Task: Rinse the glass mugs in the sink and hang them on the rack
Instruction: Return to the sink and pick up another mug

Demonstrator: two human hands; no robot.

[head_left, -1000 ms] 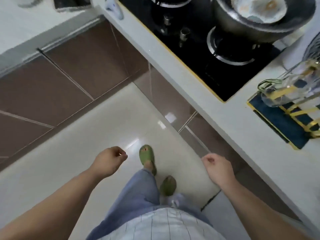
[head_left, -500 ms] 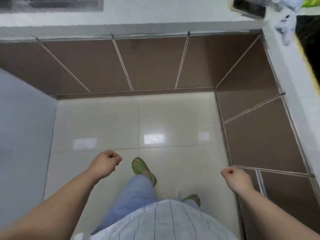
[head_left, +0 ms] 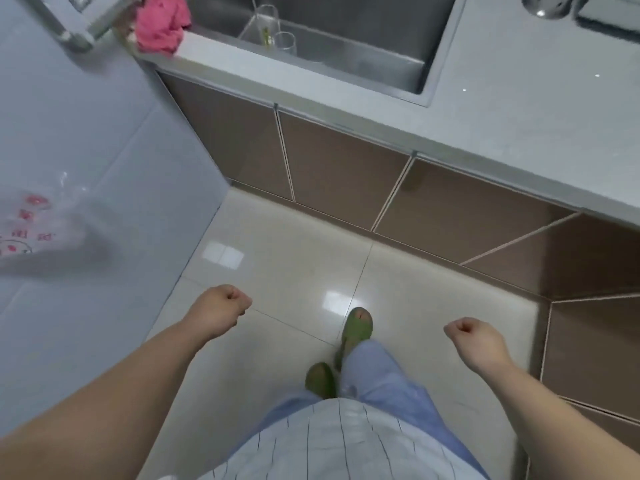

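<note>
A steel sink (head_left: 408, 69) is set into the grey counter at the top of the head view. Two clear glass mugs stand inside it near its left end: a taller one (head_left: 265, 24) and a smaller one (head_left: 285, 45) beside it. Both my hands hang low over the floor, far from the sink. My left hand (head_left: 221, 308) is curled into a fist with nothing in it. My right hand (head_left: 476, 339) is also a closed fist holding nothing. The rack is out of view.
A pink cloth (head_left: 161, 24) lies on the counter's left corner by the sink. The grey countertop (head_left: 519, 116) runs to the right above brown cabinet doors (head_left: 339, 171). A tiled wall with a plastic bag (head_left: 38, 223) is on the left. My green slippers (head_left: 356, 329) stand on glossy floor tiles.
The view has swung from the stove and rack, across the corner cabinets, to the sink. Both fists stayed closed and low in front of me.
</note>
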